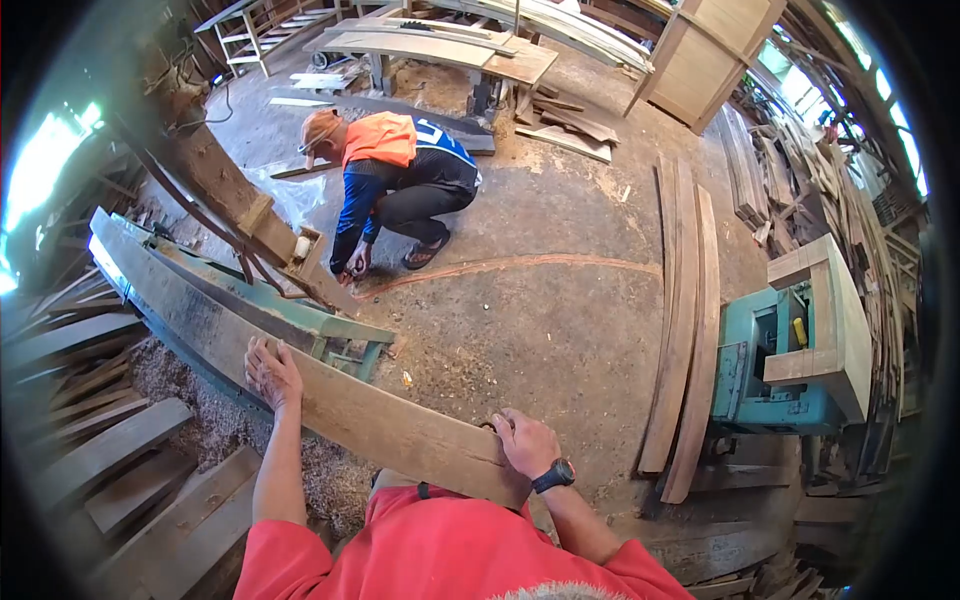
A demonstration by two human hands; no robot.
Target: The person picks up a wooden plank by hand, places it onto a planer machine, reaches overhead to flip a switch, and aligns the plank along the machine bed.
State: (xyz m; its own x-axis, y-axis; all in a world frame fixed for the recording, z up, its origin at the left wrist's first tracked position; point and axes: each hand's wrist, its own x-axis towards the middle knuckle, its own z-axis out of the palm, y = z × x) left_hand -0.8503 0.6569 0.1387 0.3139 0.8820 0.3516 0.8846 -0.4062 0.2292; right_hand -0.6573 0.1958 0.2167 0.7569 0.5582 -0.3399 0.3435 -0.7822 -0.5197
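Note:
A long wooden board (pixel 390 420) runs from in front of my red shirt up to the far left, along a green machine bed (pixel 300 318). My left hand (pixel 273 374) lies on the board's face near its middle, palm down, fingers apart. At the near end of the board, my right hand (pixel 526 442), with a dark watch on the wrist, is closed round the edge. The board's far end reaches the left end of the green machine.
A person in an orange and blue top (pixel 385 165) crouches beyond the machine. Long planks (pixel 682 330) lie on the floor at right, beside another green machine (pixel 770 360). Cut boards (pixel 125 440) and sawdust (pixel 215 420) are at left. A work table (pixel 520 62) stands behind.

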